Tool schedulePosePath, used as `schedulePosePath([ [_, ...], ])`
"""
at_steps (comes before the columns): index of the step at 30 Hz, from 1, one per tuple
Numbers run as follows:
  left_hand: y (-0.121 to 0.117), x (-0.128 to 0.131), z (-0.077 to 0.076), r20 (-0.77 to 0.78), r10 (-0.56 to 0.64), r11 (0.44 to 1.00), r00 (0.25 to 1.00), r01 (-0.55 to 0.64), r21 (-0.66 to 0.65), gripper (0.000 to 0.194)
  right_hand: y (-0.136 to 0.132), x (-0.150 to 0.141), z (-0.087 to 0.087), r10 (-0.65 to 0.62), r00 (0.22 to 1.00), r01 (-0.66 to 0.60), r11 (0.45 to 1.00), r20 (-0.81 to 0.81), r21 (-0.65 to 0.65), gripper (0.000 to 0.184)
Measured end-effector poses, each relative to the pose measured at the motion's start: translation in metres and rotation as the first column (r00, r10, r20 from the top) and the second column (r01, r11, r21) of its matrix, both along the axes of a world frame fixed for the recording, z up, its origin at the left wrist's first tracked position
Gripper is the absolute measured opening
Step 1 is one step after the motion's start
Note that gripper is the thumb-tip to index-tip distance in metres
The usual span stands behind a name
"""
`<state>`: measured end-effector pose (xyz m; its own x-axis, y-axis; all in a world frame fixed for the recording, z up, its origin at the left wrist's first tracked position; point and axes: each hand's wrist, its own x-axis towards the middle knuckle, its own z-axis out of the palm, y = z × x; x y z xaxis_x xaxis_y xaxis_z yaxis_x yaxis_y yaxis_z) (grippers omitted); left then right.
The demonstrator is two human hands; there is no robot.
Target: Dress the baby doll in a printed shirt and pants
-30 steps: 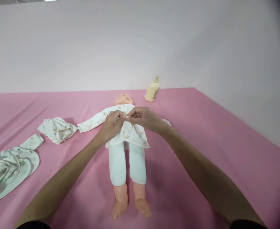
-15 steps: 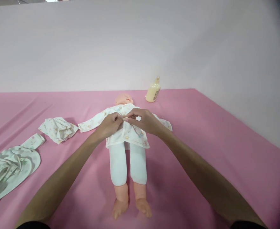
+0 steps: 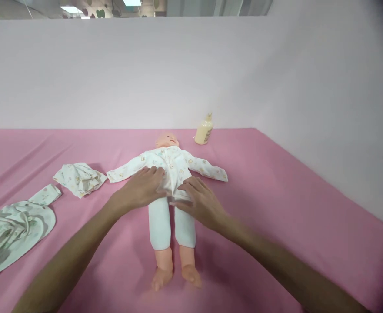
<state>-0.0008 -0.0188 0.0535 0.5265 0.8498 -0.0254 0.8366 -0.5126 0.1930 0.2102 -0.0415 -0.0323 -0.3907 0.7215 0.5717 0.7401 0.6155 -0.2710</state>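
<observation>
A baby doll (image 3: 171, 182) lies on its back on the pink sheet (image 3: 269, 204), head away from me. It wears a white printed shirt (image 3: 174, 163) and white pants (image 3: 160, 224). My left hand (image 3: 141, 189) lies flat on the shirt's lower left side, fingers stretched out. My right hand (image 3: 199, 202) rests on the shirt's hem at the doll's waist, its fingers together and pressing down on the fabric. Neither hand grips anything that I can see.
A crumpled printed garment (image 3: 78, 177) lies left of the doll. A larger pale green garment (image 3: 11, 232) sits at the left edge. A cream lotion bottle (image 3: 204, 130) stands behind the doll's head, by the white wall.
Both hands moved down from the doll's chest, where their fingertips pinched the shirt front, to its waist and now lie flat. The camera tilted up slightly.
</observation>
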Motion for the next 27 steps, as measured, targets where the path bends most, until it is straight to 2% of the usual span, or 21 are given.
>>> schedulePosePath([
  [2, -0.008, 0.004, -0.007, -0.105, -0.056, 0.993, 0.993, 0.066, 0.094, 0.033, -0.005, -0.003, -0.006, -0.032, 0.998, 0.028, 0.998, 0.063, 0.063, 0.027],
  [5, -0.015, 0.013, -0.024, -0.204, -0.001, 0.962, 0.979, 0.057, 0.268, 0.034, -0.002, -0.01, -0.005, -0.104, 0.987, 0.087, 0.986, 0.122, 0.14, 0.018],
  [8, -0.018, 0.02, -0.039, -0.248, 0.043, 0.927, 0.968, 0.054, 0.371, 0.024, 0.002, -0.017, 0.0, -0.149, 0.961, 0.092, 0.967, 0.234, 0.239, 0.008],
  [11, -0.024, 0.026, -0.044, -0.283, 0.096, 0.89, 0.954, 0.045, 0.454, 0.015, 0.002, -0.017, 0.002, -0.165, 0.928, 0.022, 0.92, 0.335, 0.392, 0.022],
  [14, -0.031, 0.031, -0.046, -0.307, 0.123, 0.852, 0.944, 0.058, 0.52, 0.018, -0.004, -0.012, 0.001, -0.134, 0.943, -0.03, 0.879, 0.305, 0.477, 0.028],
  [17, -0.037, 0.029, -0.049, -0.32, 0.101, 0.814, 0.942, 0.106, 0.571, 0.022, -0.011, -0.005, 0.001, -0.082, 0.969, -0.035, 0.887, 0.231, 0.46, 0.024],
  [20, -0.036, 0.02, -0.055, -0.31, 0.049, 0.765, 0.949, 0.164, 0.623, 0.027, -0.018, -0.001, 0.001, -0.045, 0.974, -0.051, 0.913, 0.224, 0.404, 0.021],
  [24, -0.031, 0.01, -0.065, -0.196, -0.017, 0.715, 0.98, 0.149, 0.683, 0.022, -0.021, -0.001, -0.002, 0.014, 0.98, -0.081, 0.941, 0.199, 0.33, 0.016],
  [27, -0.027, 0.008, -0.072, -0.144, -0.126, 0.67, 0.981, 0.191, 0.717, 0.019, -0.019, -0.004, -0.005, 0.06, 0.989, -0.097, 0.954, 0.136, 0.283, 0.018],
])
